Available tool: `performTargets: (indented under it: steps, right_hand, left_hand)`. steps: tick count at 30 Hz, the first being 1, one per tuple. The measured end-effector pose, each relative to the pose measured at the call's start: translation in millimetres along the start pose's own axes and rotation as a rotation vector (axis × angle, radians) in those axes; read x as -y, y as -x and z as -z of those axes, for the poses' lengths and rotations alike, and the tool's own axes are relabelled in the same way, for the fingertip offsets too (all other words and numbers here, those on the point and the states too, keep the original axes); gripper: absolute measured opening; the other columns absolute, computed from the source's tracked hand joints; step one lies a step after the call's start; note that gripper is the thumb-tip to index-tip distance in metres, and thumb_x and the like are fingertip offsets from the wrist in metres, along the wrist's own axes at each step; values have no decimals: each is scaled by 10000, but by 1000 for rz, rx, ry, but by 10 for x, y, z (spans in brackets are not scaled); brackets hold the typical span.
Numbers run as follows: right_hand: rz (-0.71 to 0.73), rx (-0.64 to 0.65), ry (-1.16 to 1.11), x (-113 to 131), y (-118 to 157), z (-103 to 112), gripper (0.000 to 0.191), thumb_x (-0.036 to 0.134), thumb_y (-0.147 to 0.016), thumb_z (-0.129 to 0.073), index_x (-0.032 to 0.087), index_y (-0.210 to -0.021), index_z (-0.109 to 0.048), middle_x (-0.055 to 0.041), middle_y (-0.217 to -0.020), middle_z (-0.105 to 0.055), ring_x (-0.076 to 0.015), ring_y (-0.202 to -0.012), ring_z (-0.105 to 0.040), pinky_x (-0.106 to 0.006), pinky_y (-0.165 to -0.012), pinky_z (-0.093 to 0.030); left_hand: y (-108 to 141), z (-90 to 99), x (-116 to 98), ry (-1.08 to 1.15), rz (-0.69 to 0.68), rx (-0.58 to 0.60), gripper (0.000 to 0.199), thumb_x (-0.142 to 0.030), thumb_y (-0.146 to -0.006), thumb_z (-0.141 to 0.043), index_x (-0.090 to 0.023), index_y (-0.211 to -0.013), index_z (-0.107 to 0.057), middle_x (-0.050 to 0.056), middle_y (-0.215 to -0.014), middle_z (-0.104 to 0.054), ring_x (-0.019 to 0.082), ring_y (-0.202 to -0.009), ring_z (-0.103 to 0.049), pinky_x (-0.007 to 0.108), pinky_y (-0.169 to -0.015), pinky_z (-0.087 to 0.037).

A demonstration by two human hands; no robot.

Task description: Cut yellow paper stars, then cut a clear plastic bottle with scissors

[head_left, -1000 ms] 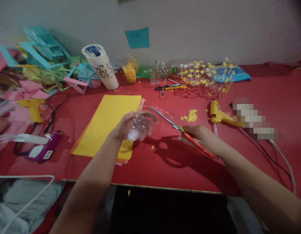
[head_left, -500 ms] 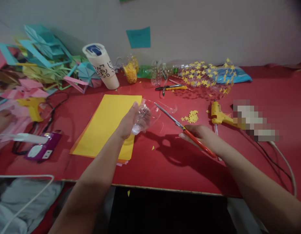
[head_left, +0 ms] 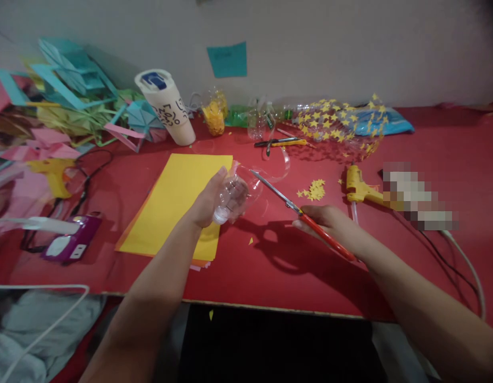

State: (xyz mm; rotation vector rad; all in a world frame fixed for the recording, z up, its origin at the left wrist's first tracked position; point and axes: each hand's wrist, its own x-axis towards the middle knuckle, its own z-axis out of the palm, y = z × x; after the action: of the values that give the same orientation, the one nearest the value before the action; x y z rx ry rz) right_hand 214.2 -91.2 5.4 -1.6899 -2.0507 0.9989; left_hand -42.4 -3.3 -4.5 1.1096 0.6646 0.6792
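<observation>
My left hand is closed around a clear plastic bottle piece, its white cap end pointing down toward me. A thin curled clear strip trails from the piece to the right. In my right hand are red-handled scissors, their blades pointing up and left, with the tips at the edge of the clear plastic. Under and beside my left hand lies a stack of yellow paper. A small pile of yellow stars rests beyond my right hand.
Yellow glue guns lie right and left, near a purple power strip. Behind are a white tumbler, a cup of yellow pieces, a cutter, star-covered plastic and folded paper shapes.
The bottle piece has turned slightly and shifted a little left and down in my left hand. The clear strip now curls further up. A person's hand at the left edge has moved mostly out of view.
</observation>
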Motion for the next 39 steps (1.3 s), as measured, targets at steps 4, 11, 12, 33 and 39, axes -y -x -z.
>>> performTargets:
  steps: [4,11,12,33,39]
  right_hand:
    - [21,-8,-7,-25,-8,-32,633,837,-812,-346,238,-609,-381,49,-546,-345,-116,-511,-314,-275,-484,-289]
    - [47,-20,43,-59,-30,-17,634,829,-818,-368,238,-589,-372,53,-504,-336,-111,-487,-300,-265,-467,-278]
    - [52,-19,49,-66,-29,-13,635,833,-816,-364,238,-592,-365,52,-511,-339,-111,-489,-302,-264,-471,-277]
    - [59,17,12,-55,-33,-30,621,822,-811,-369,243,-587,-373,41,-517,-366,-120,-488,-325,-277,-484,-293]
    - [17,16,-134,-47,-51,-15,610,819,-796,-404,246,-585,-398,37,-498,-375,-133,-479,-391,-282,-484,-324]
  left_hand:
    - [3,12,-23,1,39,19,694,-776,-821,-375,-165,-992,-654,26,-582,-588,146,-431,-551,256,-366,-385]
    - [10,18,-49,41,34,80,722,-798,-810,-363,-161,-980,-657,32,-544,-579,146,-418,-542,243,-343,-360]
    - [14,11,-55,45,42,87,730,-799,-808,-363,-158,-992,-659,35,-547,-581,148,-419,-543,241,-337,-355]
    - [12,57,-26,65,151,222,719,-794,-801,-373,-179,-1040,-659,74,-644,-638,169,-459,-572,256,-358,-372]
    - [99,64,-92,31,-88,126,710,-647,-633,-733,-240,-1184,-548,86,-1010,-677,204,-771,-677,240,-500,-475]
